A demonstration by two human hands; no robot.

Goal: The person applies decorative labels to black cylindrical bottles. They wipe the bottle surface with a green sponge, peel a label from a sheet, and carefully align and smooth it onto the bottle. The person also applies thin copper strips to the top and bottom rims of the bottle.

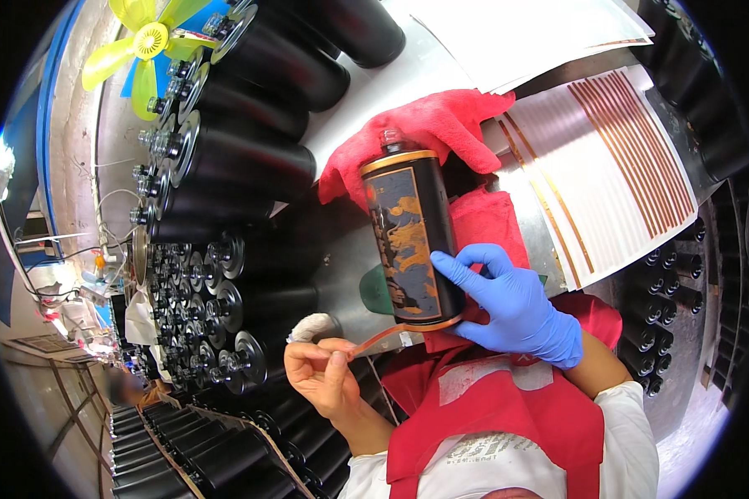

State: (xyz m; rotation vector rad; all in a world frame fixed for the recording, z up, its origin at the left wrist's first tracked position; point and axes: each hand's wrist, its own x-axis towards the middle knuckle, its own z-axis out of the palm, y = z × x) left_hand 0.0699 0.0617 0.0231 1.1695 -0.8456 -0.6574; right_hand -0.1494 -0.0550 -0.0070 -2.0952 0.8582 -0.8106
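A black bottle [441,208] with a clear neck lies tilted before me, its gold-and-grey picture panel [406,241] facing up. One gold band [398,160] circles its shoulder. My right hand [512,312], in a blue glove, is closed on the bottle's lower right side and base. Bare, my left hand [329,374] pinches the loose end of a thin copper-gold strip [383,335]. That strip runs to the bottle's lower edge, where its other end meets the base. A red cloth [424,121] lies under and behind the neck.
White sheets with copper-gold strips [616,166] lie at the right on the metal table [349,249]. Large black cylinders [241,150] with clear-knobbed ends crowd the left. A yellow-green fan [150,40] stands far left. Beside my left hand is a white fuzzy object [312,326].
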